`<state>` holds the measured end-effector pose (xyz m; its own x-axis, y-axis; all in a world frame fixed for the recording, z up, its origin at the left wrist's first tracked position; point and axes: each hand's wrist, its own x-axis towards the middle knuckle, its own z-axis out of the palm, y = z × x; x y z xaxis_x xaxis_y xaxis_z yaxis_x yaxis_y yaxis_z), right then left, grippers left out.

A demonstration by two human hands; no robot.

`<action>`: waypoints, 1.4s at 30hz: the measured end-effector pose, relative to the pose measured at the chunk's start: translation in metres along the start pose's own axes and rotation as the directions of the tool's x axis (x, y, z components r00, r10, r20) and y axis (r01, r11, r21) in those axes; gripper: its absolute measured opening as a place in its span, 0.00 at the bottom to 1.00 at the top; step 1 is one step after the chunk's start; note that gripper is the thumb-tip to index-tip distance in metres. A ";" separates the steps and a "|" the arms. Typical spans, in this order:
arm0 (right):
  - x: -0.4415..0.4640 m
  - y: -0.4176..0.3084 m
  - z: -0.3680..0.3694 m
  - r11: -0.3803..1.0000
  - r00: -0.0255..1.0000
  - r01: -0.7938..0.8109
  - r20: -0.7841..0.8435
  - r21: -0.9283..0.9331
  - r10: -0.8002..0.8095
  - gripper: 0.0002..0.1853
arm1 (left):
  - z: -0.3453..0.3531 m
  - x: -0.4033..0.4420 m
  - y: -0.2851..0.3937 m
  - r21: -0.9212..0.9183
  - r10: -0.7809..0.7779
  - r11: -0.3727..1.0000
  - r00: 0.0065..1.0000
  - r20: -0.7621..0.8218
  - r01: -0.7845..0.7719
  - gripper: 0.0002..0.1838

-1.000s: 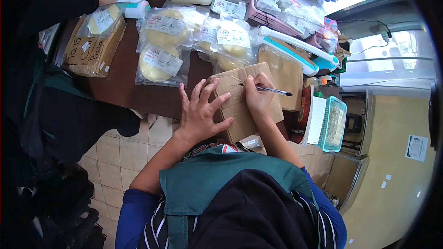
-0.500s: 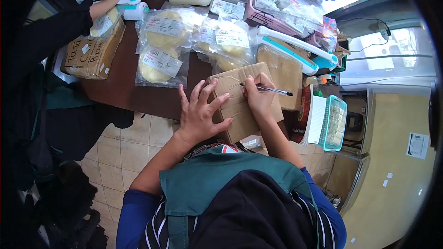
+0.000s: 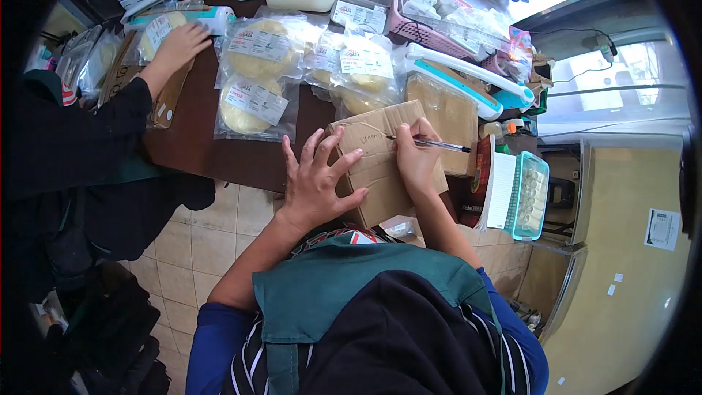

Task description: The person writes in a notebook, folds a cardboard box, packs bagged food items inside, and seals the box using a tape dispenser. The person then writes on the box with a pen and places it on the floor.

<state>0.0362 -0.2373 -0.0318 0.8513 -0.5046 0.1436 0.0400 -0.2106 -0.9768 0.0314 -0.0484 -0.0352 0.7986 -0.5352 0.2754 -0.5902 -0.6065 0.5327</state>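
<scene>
A brown cardboard box (image 3: 380, 186) lies at the front edge of the dark table, slightly rotated, with handwritten letters near its upper side. My left hand (image 3: 318, 179) rests spread on the left part of the box, fingers apart. In my right hand (image 3: 418, 157) a black and clear pen (image 3: 446, 146) is pinched, its tip on the cardboard just right of the letters. Beyond the box are clear bags of round, pale yellow items labelled cheese (image 3: 252, 104). Another cardboard box (image 3: 442, 117) sits behind my right hand.
At the left, a co-worker's hand (image 3: 183, 45) is over a bagged item beside a white and teal sealer (image 3: 216, 19). A second sealer (image 3: 457, 88), a pink basket (image 3: 431, 33), a white tray (image 3: 303, 0), and a teal basket (image 3: 526, 197) with rolls stand around the table.
My right hand and the pen have shifted slightly right, and more letters show. The co-worker's hand came down onto the bagged item; the left sealer's arm now stands raised.
</scene>
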 end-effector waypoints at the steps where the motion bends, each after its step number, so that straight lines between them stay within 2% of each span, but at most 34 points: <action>1: 0.002 -0.001 -0.003 0.999 1.000 0.011 -0.013 -0.043 -0.012 0.18 | 0.000 0.000 0.000 0.000 0.000 1.000 1.000 0.004 0.000 0.31; 6: 0.007 0.009 -0.007 0.995 1.000 0.024 -0.009 -0.101 -0.025 0.17 | 0.000 0.000 0.000 0.006 0.002 1.000 1.000 0.002 -0.002 0.32; 8: 0.005 0.005 -0.004 0.999 0.998 -0.049 -0.028 0.015 0.050 0.18 | 0.001 0.000 0.000 0.005 0.002 1.000 1.000 0.007 -0.002 0.32; 9: 0.006 0.011 -0.006 0.999 0.998 -0.050 -0.030 0.015 0.050 0.18 | 0.001 0.000 0.000 0.004 0.003 1.000 1.000 0.005 -0.003 0.32; 11: 0.010 0.025 -0.009 0.998 0.999 0.019 -0.024 -0.066 -0.021 0.18 | 0.002 0.000 0.000 0.000 0.003 1.000 1.000 0.005 -0.003 0.32; 24: 0.007 0.023 -0.008 0.983 0.995 0.094 -0.028 -0.157 -0.100 0.17 | 0.001 0.000 0.000 -0.013 0.001 1.000 1.000 0.001 -0.001 0.30; 27: 0.006 0.019 -0.009 0.987 0.996 0.076 -0.030 -0.142 -0.081 0.17 | 0.002 0.000 -0.001 0.002 0.002 1.000 1.000 0.006 -0.002 0.32; 29: 0.005 0.010 -0.009 0.996 0.999 -0.045 -0.018 -0.073 0.044 0.18 | 0.001 0.000 0.000 0.005 0.003 1.000 1.000 0.004 -0.003 0.32; 30: 0.007 0.011 -0.010 0.997 0.999 -0.042 -0.019 -0.071 0.041 0.18 | 0.000 0.000 0.000 0.004 0.001 1.000 1.000 0.009 -0.001 0.32; 32: 0.012 0.012 -0.015 0.980 0.993 0.094 -0.060 -0.174 -0.106 0.18 | -0.001 0.001 0.000 0.004 -0.001 1.000 1.000 0.011 0.001 0.32; 33: 0.013 0.013 -0.015 0.980 0.992 0.096 -0.059 -0.173 -0.107 0.18 | -0.001 0.001 0.000 0.005 0.000 1.000 1.000 0.012 -0.001 0.32; 35: 0.013 0.016 -0.016 0.997 1.000 -0.002 -0.025 -0.077 0.000 0.17 | -0.001 0.000 0.000 0.006 0.003 1.000 1.000 0.018 -0.003 0.32; 39: 0.014 0.025 -0.017 0.997 1.000 -0.012 -0.021 -0.072 0.010 0.17 | 0.001 0.000 0.000 0.007 -0.002 1.000 1.000 0.023 0.002 0.31; 41: 0.017 0.035 -0.021 0.964 0.990 0.136 0.061 -0.229 -0.126 0.16 | 0.001 0.000 0.000 0.007 0.001 1.000 1.000 0.020 -0.001 0.31; 42: 0.016 0.034 -0.022 0.964 0.990 0.134 0.061 -0.231 -0.123 0.16 | 0.001 0.000 0.000 0.001 0.001 1.000 1.000 0.016 -0.001 0.31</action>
<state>0.0399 -0.2706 -0.0596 0.8700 -0.4230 0.2532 0.0319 -0.4642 -0.8852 0.0313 -0.0490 -0.0355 0.7958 -0.5454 0.2632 -0.5914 -0.6064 0.5316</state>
